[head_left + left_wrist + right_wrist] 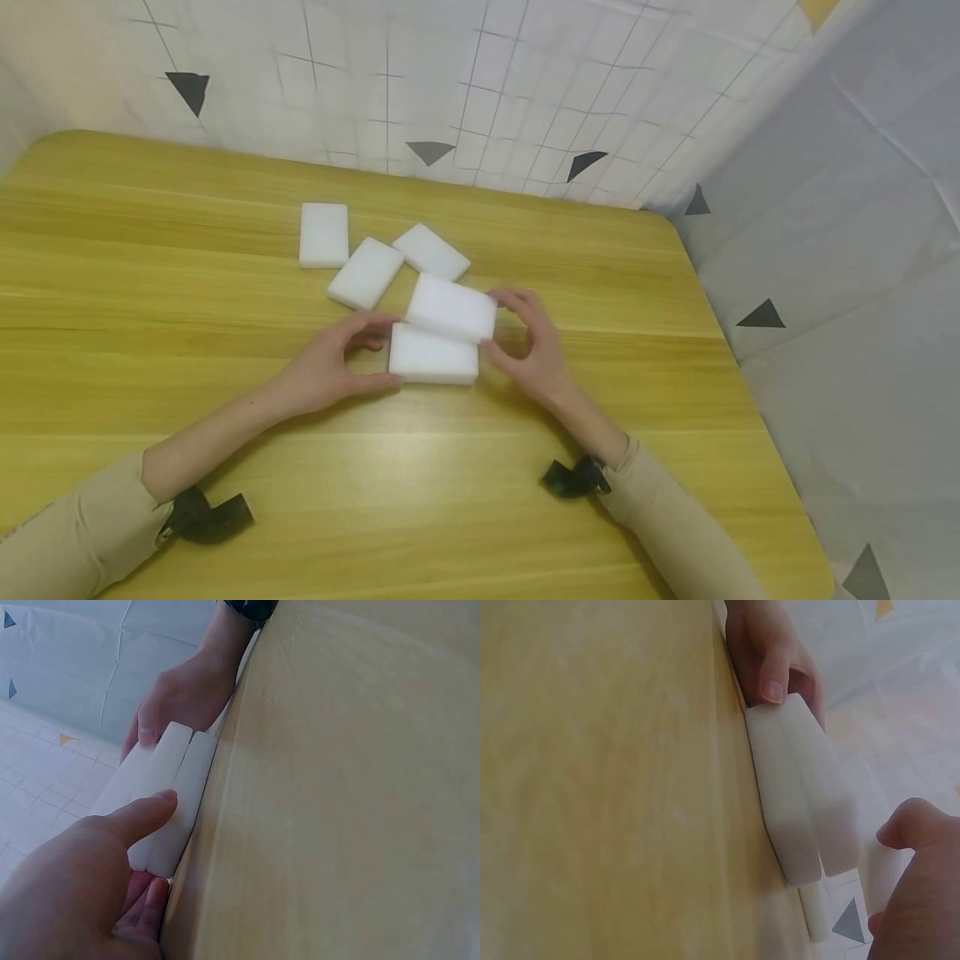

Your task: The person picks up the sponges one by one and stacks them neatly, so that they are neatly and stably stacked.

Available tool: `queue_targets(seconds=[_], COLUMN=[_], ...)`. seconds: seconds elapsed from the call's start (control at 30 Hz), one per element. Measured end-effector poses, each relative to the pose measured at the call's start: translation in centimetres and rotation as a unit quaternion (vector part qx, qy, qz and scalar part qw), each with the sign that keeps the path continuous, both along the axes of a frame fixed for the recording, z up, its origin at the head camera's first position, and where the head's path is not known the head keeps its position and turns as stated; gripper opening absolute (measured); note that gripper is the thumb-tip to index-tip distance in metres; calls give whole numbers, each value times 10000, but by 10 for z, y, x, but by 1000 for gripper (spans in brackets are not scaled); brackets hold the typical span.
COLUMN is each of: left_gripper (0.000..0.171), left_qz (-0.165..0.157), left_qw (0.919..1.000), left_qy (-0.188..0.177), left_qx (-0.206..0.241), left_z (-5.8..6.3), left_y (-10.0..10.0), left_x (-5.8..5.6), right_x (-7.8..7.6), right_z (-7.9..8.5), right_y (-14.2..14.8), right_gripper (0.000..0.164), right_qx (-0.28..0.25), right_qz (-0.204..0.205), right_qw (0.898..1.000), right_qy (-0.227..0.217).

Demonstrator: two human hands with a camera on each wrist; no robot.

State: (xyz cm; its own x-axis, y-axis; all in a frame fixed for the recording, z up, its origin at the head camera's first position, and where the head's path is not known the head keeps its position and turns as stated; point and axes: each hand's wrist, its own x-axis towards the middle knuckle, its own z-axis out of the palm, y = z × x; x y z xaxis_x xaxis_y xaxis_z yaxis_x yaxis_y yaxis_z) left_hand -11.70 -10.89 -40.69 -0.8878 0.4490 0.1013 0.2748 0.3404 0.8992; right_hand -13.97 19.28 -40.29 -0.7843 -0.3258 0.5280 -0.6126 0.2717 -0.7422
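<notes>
Two white foam blocks (784, 795) lie flat, one on the other, on the wooden table. My left hand (326, 367) holds this pair at its left end, thumb along the near side and fingers at the far side. Another white foam block (452, 308) is pinched at its right end between the thumb and fingers of my right hand (536, 346). That block is tilted and sits just behind the pair, overlapping its far edge in the head view. Whether it touches the pair cannot be told.
Three more white foam blocks lie loose farther back: one upright to the left (324, 235), a slanted one (366, 273), and a third block (431, 252) behind the held one. The wooden table (225, 225) ends at a sheet-covered wall (352, 83).
</notes>
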Motion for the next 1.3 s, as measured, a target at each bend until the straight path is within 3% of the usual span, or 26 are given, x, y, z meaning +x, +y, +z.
queue_targets(seconds=[0.67,1.3], left_gripper=[74,74], left_qz=[6,45], left_qw=[10000,10000], left_qy=[-79,-7], left_qx=[-15,-5], left_z=[-1,0], left_y=[0,0], left_x=[0,0], right_x=[6,6], right_z=[-7,-5], right_y=[-5,-5], right_gripper=[59,58], right_qx=[-29,139], right_qz=[642,787], right_qw=[9973,9952], right_qy=[360,562])
